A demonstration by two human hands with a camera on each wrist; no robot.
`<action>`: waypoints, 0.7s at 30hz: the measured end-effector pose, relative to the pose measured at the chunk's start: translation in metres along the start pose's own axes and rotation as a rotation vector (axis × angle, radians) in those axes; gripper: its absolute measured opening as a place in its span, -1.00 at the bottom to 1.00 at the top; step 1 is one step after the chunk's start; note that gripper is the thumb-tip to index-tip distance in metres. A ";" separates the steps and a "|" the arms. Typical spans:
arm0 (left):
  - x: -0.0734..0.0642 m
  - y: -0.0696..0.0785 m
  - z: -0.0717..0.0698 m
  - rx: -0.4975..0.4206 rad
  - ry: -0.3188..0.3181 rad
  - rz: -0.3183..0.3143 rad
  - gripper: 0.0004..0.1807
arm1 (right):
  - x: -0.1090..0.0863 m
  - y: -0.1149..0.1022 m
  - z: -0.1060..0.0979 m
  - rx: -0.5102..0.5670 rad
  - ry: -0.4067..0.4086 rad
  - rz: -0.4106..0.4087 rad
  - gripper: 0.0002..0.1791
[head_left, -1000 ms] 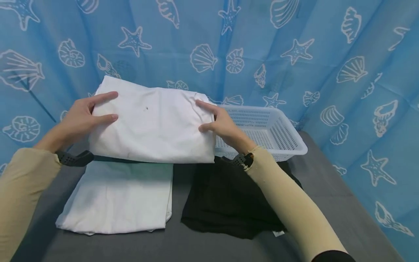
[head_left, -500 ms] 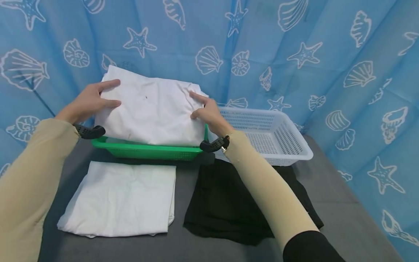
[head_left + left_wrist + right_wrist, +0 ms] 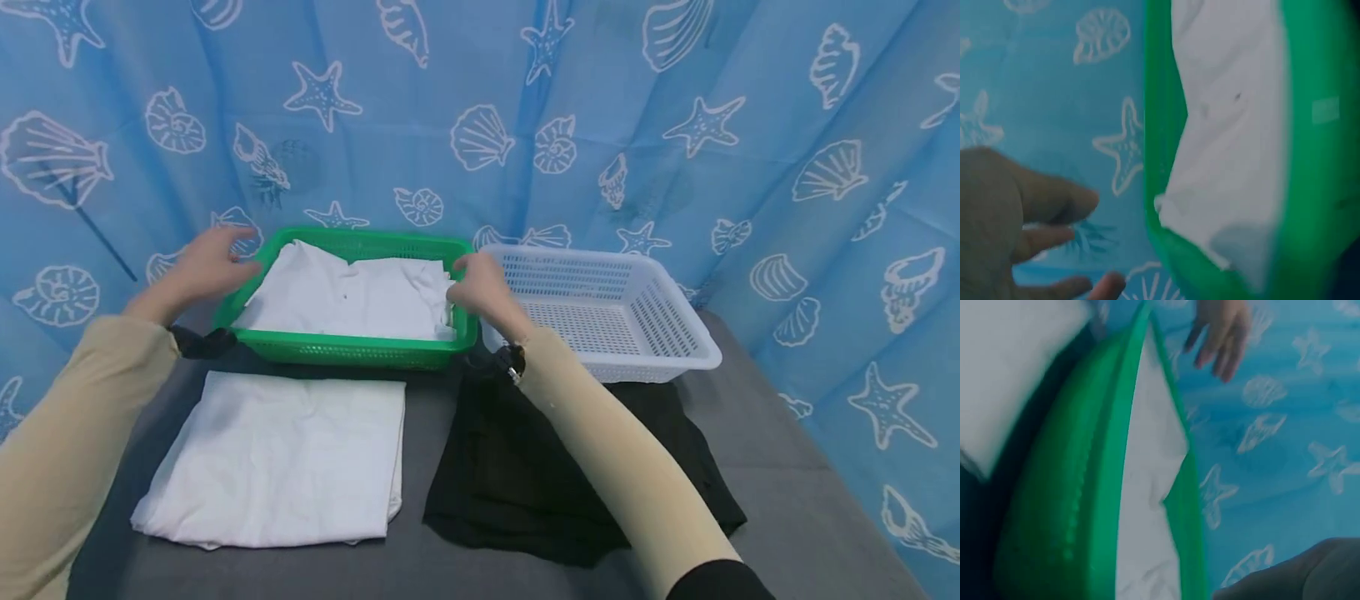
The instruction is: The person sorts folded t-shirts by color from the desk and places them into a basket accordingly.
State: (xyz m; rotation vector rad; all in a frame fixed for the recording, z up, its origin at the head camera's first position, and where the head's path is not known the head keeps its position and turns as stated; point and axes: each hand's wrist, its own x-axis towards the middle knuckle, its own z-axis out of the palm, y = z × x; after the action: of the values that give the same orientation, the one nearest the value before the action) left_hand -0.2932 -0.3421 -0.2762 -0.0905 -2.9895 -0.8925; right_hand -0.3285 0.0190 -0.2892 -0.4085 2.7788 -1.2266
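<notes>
A folded white cloth [image 3: 352, 292] lies inside the green basket [image 3: 337, 350] at the back, its upper edge uneven. My left hand [image 3: 198, 271] hovers by the basket's left end with fingers apart, holding nothing; the left wrist view shows the same spread fingers beside the green rim. Over the basket's right end is my right hand [image 3: 487, 287], its fingertips close to the rim and apart from the cloth. Little of this hand [image 3: 1310, 575] shows in the right wrist view. In front of the basket lies another folded white cloth [image 3: 277, 458].
To the right stands a white perforated basket [image 3: 600, 317] with nothing in it. A folded black garment [image 3: 525, 475] lies before it, partly under my right forearm. The grey table [image 3: 757, 433] meets a blue shell-patterned curtain [image 3: 600, 100] behind the baskets.
Both hands lowered the white cloth into the green basket and let go of it. The basket, hidden behind the cloth at first, now shows fully.
</notes>
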 end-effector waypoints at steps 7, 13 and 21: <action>-0.092 0.004 0.042 -0.133 0.359 -0.122 -0.41 | -0.079 0.007 0.002 0.198 0.032 -0.116 -0.73; -0.136 -0.010 0.069 -0.141 0.308 -0.258 -0.40 | -0.116 0.020 0.019 0.496 -0.226 -0.063 -0.71; -0.144 -0.054 0.089 -0.082 -0.009 -0.292 -0.07 | -0.123 0.033 0.069 0.751 -0.401 0.178 -0.43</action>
State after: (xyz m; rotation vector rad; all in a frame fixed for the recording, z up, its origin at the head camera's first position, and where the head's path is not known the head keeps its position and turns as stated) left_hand -0.1527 -0.3457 -0.3852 0.3500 -3.0226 -1.0392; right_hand -0.2054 0.0242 -0.3651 -0.2831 1.8109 -1.7662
